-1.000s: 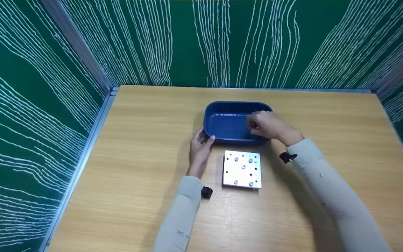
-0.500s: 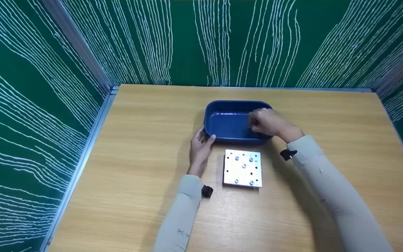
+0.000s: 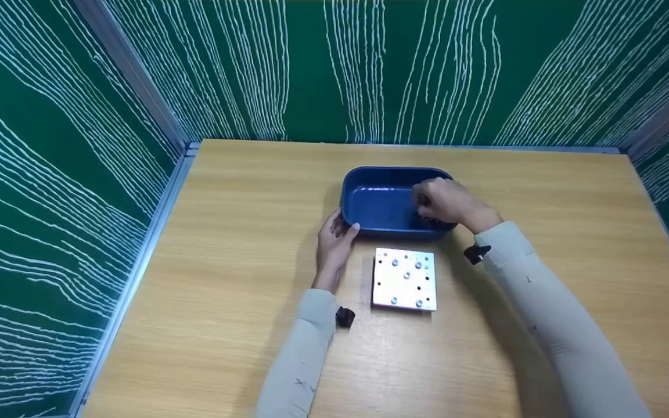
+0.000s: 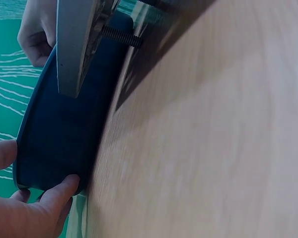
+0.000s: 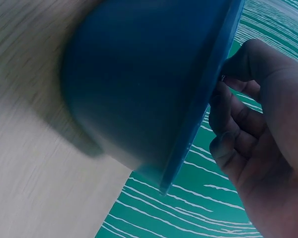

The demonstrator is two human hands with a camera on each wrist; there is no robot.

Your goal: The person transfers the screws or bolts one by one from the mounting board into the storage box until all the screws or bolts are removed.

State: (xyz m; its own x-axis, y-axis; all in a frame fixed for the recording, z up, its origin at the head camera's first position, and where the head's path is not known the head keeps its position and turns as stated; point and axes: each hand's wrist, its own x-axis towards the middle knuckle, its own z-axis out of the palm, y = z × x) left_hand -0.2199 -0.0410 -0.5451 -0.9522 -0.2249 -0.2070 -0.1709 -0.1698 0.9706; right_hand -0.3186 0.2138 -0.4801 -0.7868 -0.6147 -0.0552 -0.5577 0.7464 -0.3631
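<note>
My left hand (image 3: 333,248) grips the left front corner of a blue plastic bin (image 3: 372,210), its thumb at the rim. Over the bin's right end, my right hand (image 3: 446,202) has its fingers curled. In the right wrist view a tiny shiny metal piece (image 5: 222,77) shows between thumb and forefinger; its kind is mostly hidden. Small metal bits (image 3: 429,219) lie in the bin just below that hand. In front of the bin sits a square metal plate (image 3: 389,284) with holes and several bolt heads. A threaded bolt (image 4: 121,36) sticks out from its underside.
A wooden table (image 3: 241,232) carries everything. Green panels (image 3: 311,75) with wavy white lines stand behind and at both sides, joined by metal posts (image 3: 137,75). Each wrist wears a black camera (image 3: 344,317).
My right hand has shifted slightly within the bin's right end, and more of the small metal bits show beneath it. The left hand keeps its grip on the bin; the plate stays put.
</note>
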